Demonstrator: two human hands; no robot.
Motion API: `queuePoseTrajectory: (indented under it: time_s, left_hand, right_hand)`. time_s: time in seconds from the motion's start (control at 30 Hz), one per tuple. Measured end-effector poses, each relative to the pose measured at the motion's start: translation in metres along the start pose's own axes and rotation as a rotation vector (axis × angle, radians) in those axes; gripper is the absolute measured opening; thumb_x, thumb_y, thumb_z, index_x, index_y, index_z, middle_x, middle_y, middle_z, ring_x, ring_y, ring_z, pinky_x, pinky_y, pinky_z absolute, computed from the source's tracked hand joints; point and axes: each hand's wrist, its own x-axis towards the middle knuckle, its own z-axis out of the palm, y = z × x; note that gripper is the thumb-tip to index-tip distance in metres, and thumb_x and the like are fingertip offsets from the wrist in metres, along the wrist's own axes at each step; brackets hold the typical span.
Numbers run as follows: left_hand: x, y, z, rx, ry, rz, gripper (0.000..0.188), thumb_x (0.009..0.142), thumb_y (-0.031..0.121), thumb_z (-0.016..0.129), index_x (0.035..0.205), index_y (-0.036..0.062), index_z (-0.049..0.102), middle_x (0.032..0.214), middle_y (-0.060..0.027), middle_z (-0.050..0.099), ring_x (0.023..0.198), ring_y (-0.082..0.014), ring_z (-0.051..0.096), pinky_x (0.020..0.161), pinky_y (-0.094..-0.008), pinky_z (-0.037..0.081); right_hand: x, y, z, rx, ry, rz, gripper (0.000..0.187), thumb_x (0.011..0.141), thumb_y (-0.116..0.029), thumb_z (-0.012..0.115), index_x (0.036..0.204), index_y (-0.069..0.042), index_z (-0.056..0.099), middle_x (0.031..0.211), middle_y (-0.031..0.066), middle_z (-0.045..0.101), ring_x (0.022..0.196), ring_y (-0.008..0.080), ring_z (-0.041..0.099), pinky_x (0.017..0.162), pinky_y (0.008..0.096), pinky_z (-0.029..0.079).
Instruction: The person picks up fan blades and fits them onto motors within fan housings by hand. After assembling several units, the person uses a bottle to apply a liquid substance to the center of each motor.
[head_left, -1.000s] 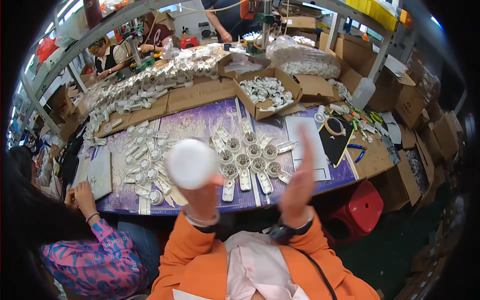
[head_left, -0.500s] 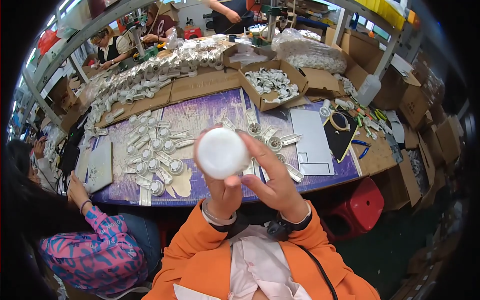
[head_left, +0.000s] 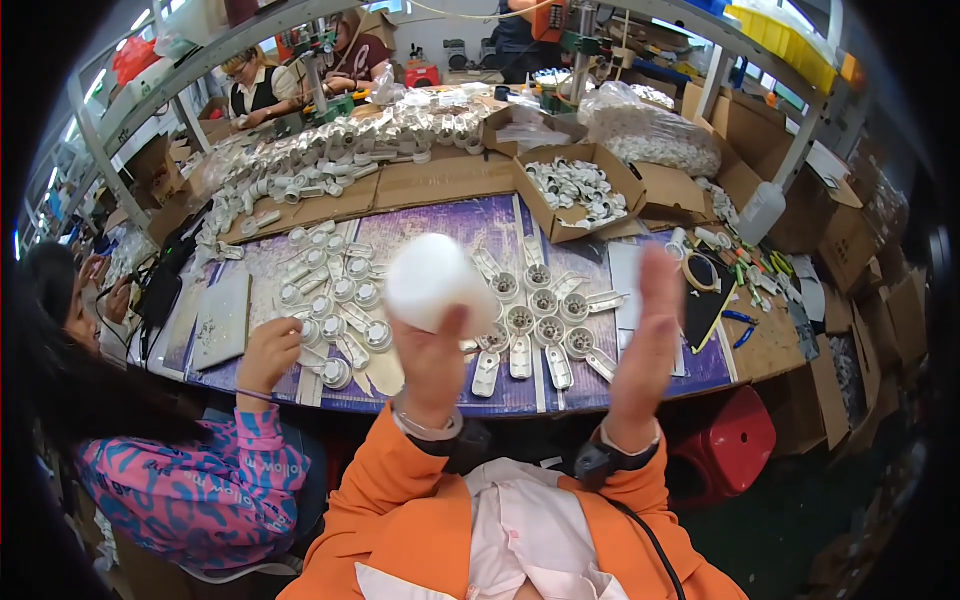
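A smooth white round piece [head_left: 436, 275], blurred by motion, is held up over the purple-topped table in my left hand [head_left: 430, 365]. The thumb presses on its near side. Well apart from it, to the right, my right hand [head_left: 648, 345] is raised with straight fingers and holds nothing; it too is blurred. Behind and between my hands lie several white long-handled parts [head_left: 548, 330] with open round cups and metal pieces inside. Left of them is a second group of handled parts [head_left: 345, 290], whose round ends carry white caps.
A co-worker's hand [head_left: 270, 355] reaches to the left group. A cardboard box [head_left: 625, 208] of small white parts stands behind, beside a long heap of handled parts [head_left: 350, 140]. Blue pliers [head_left: 740, 328] and a tape roll [head_left: 703, 272] lie right. A red stool [head_left: 725, 440] stands below.
My right hand has let go of the white piece and moved right. The left hand still holds it, now tilted. The co-worker's hand has moved right to the capped parts. The view has shifted slightly.
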Motion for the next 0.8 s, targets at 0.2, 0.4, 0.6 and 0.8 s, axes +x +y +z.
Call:
queuePoseTrajectory:
  time_s: [0.2, 0.4, 0.6, 0.8]
  left_hand:
    - [0.0, 0.002, 0.009, 0.25, -0.005, 0.287, 0.077, 0.081, 0.049, 0.064, 0.131, -0.0012, 0.034, 0.126, -0.0152, 0.048, 0.109, -0.0231, 0.055, 0.091, -0.0359, 0.046]
    - [0.011, 0.018, -0.012, 0.193, 0.126, 0.264, 0.096, 0.073, 0.063, 0.065, 0.134, -0.0025, 0.031, 0.128, -0.0147, 0.046, 0.114, -0.0243, 0.051, 0.094, -0.0385, 0.045]
    - [0.002, -0.01, 0.014, 0.399, 0.144, 0.441, 0.099, 0.074, 0.063, 0.064, 0.139, 0.0006, 0.024, 0.128, -0.0154, 0.044, 0.115, -0.0261, 0.049, 0.096, -0.0394, 0.043]
    - [0.015, 0.02, -0.031, 0.135, 0.24, 0.273, 0.098, 0.076, 0.066, 0.059, 0.14, 0.0019, 0.022, 0.131, -0.0153, 0.041, 0.112, -0.0262, 0.052, 0.092, -0.0382, 0.047]
  right_hand:
    - [-0.001, 0.006, 0.009, 0.194, 0.152, 0.047, 0.066, 0.099, -0.047, 0.018, 0.14, 0.003, 0.03, 0.142, 0.0158, 0.037, 0.133, 0.027, 0.033, 0.112, 0.0386, 0.017]
    - [0.02, 0.013, -0.014, 0.262, 0.255, 0.108, 0.071, 0.097, -0.054, 0.011, 0.141, -0.001, 0.031, 0.142, 0.0156, 0.038, 0.134, 0.0258, 0.033, 0.113, 0.0403, 0.017]
    - [0.003, -0.011, 0.032, 0.174, -0.081, 0.025, 0.068, 0.098, -0.051, 0.011, 0.14, -0.001, 0.032, 0.141, 0.0155, 0.039, 0.134, 0.0259, 0.032, 0.113, 0.0414, 0.018]
    - [0.002, -0.016, 0.038, 0.089, 0.093, 0.012, 0.075, 0.096, -0.057, 0.013, 0.141, 0.001, 0.029, 0.143, 0.0172, 0.036, 0.136, 0.027, 0.029, 0.113, 0.0414, 0.016]
